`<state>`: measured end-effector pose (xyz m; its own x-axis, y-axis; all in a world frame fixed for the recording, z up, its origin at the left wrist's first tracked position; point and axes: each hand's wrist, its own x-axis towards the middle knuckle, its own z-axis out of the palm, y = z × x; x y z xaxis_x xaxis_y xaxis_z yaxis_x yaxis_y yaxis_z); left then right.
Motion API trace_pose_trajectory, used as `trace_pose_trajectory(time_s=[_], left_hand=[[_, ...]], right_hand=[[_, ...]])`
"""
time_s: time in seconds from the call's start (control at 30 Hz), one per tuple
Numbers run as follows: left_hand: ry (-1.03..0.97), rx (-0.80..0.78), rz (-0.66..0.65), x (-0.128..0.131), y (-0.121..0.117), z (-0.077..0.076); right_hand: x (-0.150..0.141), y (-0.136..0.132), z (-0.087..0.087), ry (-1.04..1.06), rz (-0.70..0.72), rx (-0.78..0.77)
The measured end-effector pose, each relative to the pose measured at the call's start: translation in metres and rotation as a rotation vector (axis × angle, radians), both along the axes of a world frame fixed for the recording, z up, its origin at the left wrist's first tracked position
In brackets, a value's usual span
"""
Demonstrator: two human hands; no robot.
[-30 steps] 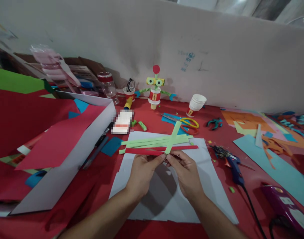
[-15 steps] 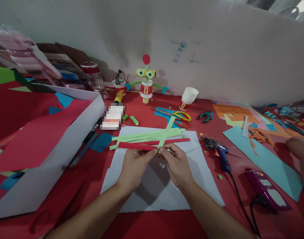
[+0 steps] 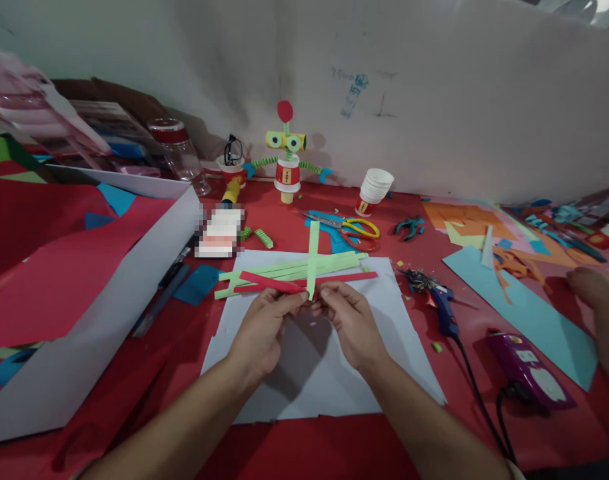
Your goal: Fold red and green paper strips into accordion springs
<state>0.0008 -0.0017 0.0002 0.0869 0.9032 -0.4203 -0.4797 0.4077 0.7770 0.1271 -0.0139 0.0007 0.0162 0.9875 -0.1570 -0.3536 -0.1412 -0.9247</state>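
Above a stack of white paper (image 3: 309, 387), my left hand (image 3: 262, 327) pinches the near ends of a light green paper strip (image 3: 313, 257) and a red paper strip (image 3: 269, 283). The two strips meet at an angle between my thumbs; the green one points away from me, the red one to the left. My right hand (image 3: 353, 323) is closed at the same joint, its fingertips partly hidden behind the strips. Just beyond lie several loose green strips (image 3: 279, 270) and another red strip (image 3: 357, 277).
A paper-cup figure (image 3: 287, 175) and stacked cups (image 3: 374, 190) stand by the wall. Scissors (image 3: 352, 228), pliers (image 3: 408, 228), a glue gun (image 3: 443, 310) and a purple device (image 3: 529, 370) lie around. A box (image 3: 149, 280) stands left; another person's hand (image 3: 587, 287) rests right.
The green strip has swung from leaning right to nearly upright in view. The held red strip now tilts up to the left. My thumbs have moved slightly apart.
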Motion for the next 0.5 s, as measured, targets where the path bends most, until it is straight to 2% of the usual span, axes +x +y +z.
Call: trace_pose_trajectory(time_s=[0.13, 0.3, 0.5], left_hand=[[-0.016, 0.037, 0.026, 0.002, -0.001, 0.000], [0.008, 0.115, 0.043, 0.007, -0.008, 0.006], [-0.007, 0.050, 0.070, 0.008, -0.009, 0.002]], right_hand=[[-0.002, -0.002, -0.004, -0.122, -0.004, 0.037], [-0.003, -0.002, -0.004, -0.074, -0.052, -0.036], [-0.002, -0.002, -0.004, -0.052, -0.037, -0.034]])
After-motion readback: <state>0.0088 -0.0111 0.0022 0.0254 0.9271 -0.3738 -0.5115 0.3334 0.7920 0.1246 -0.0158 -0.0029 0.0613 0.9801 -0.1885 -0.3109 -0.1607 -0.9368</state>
